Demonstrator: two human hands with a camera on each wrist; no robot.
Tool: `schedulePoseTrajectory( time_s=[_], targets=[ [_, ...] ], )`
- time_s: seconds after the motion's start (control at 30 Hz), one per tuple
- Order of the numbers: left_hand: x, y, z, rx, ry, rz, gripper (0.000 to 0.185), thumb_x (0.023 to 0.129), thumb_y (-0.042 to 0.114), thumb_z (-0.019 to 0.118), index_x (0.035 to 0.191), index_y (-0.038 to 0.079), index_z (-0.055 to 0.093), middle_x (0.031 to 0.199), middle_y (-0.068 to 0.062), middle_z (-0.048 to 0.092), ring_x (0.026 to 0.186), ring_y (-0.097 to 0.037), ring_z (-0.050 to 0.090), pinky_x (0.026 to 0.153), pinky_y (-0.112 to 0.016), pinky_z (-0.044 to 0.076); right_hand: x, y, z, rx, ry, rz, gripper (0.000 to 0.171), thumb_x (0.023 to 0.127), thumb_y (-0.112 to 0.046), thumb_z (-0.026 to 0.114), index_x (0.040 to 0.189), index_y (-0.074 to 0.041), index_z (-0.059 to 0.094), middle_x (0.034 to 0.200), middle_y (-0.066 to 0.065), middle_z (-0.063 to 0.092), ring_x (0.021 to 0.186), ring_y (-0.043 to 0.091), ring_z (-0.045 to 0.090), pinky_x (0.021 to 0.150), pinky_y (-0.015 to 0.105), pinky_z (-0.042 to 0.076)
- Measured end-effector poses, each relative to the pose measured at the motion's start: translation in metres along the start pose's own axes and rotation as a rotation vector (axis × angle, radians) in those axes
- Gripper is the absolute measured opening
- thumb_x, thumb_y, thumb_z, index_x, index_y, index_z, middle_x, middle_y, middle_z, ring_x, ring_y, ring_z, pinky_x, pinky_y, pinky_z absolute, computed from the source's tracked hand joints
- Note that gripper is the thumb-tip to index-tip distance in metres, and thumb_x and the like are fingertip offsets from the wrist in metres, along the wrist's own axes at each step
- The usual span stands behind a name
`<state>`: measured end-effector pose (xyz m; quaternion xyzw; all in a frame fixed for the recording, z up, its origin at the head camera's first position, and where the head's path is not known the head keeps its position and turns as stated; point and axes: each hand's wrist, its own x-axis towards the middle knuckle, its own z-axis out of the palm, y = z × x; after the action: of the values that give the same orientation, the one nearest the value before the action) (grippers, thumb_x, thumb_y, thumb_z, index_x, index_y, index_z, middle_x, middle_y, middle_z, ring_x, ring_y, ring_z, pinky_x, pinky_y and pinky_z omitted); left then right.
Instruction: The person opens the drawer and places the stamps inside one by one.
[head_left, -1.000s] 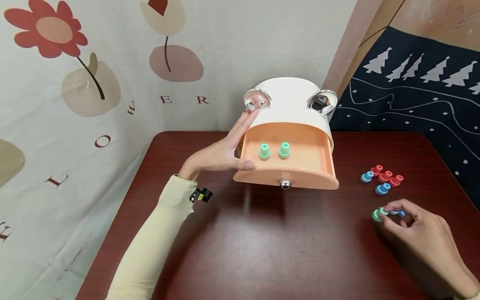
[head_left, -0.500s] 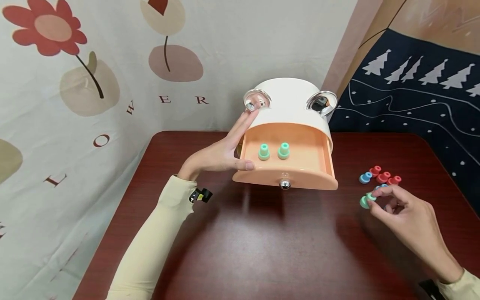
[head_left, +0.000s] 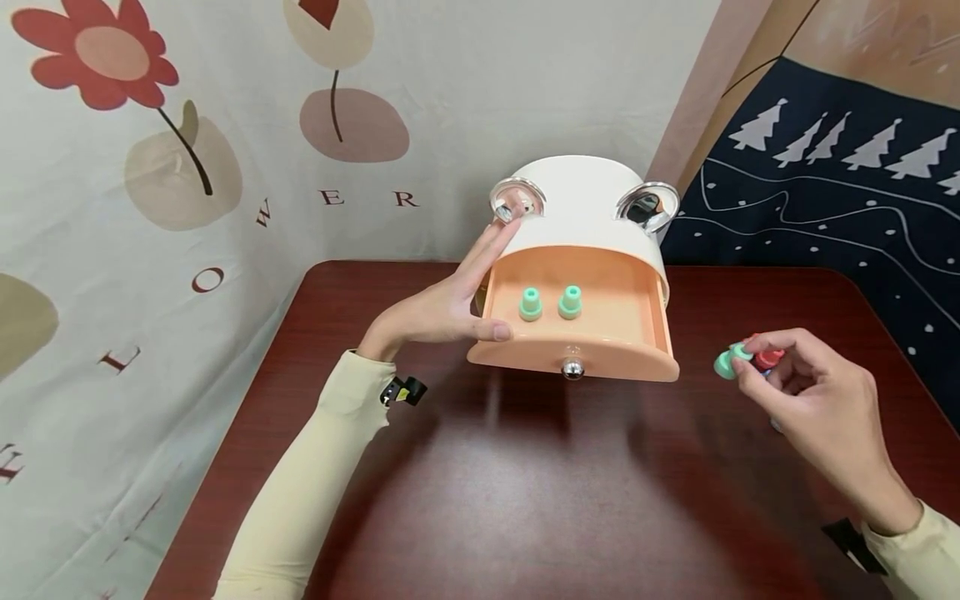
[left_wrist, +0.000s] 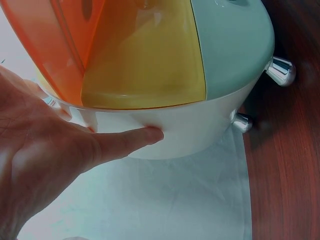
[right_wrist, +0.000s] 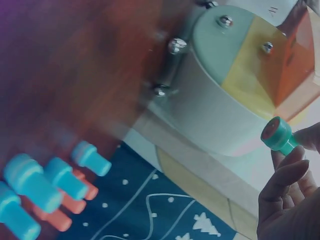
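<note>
Bare table (head_left: pixel 525 500) betw hands; drawer (head_left: pixel 573 329) open, 2 green pegs (head_left: pixel 550 303) inside

head view: from above and behind the hands, facing forward and down across the dark red bench (head_left: pixel 525 500) toward the cloth-hung wall; mid distance, takes in both forearms and the whole drawer box (head_left: pixel 577 275).

left wrist view: very near, low at the box's side, looking along the palm of the left hand (left_wrist: pixel 45 165); the box's white wall and coloured segments fill the upper frame, bench at the right edge.

right wrist view: tilted hard, close over the right hand (right_wrist: pixel 290 200), facing back at the box from the bench's right side, loose pegs (right_wrist: pixel 50 185) in the lower left.

shared: all three views catch the drawer box; head and right wrist views share the green peg (head_left: pixel 726 363).
</note>
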<state>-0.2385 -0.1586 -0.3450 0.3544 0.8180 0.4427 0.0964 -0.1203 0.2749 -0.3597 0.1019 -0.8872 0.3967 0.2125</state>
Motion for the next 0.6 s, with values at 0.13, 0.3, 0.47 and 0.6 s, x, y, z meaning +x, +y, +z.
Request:
schedulePoseTrajectory(
  time_s=[0.13, 0.3, 0.47, 0.6],
  targets=[
    [-0.001, 0.000, 0.000, -0.003, 0.001, 0.000, 0.138, 0.076, 0.094, 0.070, 0.176, 0.037, -0.006, 0.179, 0.016, -0.013, 0.162, -0.008, -0.019, 0.130, -0.058, 0.010, 0.007, -0.024, 0.001, 0.051, 0.002, -0.008, 0.026, 0.087, 0.012, 0.083, 0.106, -0.004, 0.077, 0.070, -0.005, 0.064, 0.052, 0.002, 0.050, 0.043, 0.017, 0.039],
    [-0.002, 0.001, -0.001, -0.001, 0.003, 0.006, 0.137, 0.077, 0.094, 0.070, 0.176, 0.036, -0.005, 0.179, 0.016, -0.012, 0.162, -0.005, -0.019, 0.130, -0.057, 0.011, 0.013, -0.037, 0.006, 0.095, 0.022, -0.068, 0.025, 0.086, 0.015, 0.082, 0.107, 0.002, 0.075, 0.074, -0.004, 0.064, 0.059, 0.002, 0.049, 0.051, 0.014, 0.040],
    [-0.002, 0.003, 0.001, -0.003, 0.010, 0.006, 0.138, 0.076, 0.096, 0.069, 0.176, 0.035, -0.005, 0.179, 0.016, -0.011, 0.161, -0.003, -0.018, 0.130, -0.057, 0.013, 0.021, -0.027, 0.010, 0.156, 0.031, -0.104, 0.030, 0.087, 0.015, 0.082, 0.114, 0.005, 0.075, 0.077, -0.002, 0.068, 0.057, 0.004, 0.050, 0.048, 0.016, 0.040],
    [-0.002, 0.005, 0.003, -0.002, 0.012, 0.007, 0.138, 0.076, 0.096, 0.068, 0.176, 0.036, -0.006, 0.179, 0.015, -0.013, 0.161, -0.004, -0.019, 0.131, -0.054, 0.013, 0.028, -0.029, 0.012, 0.199, 0.016, -0.077, 0.030, 0.090, 0.011, 0.082, 0.119, 0.004, 0.075, 0.074, 0.003, 0.069, 0.052, 0.008, 0.052, 0.043, 0.019, 0.041]
  ],
)
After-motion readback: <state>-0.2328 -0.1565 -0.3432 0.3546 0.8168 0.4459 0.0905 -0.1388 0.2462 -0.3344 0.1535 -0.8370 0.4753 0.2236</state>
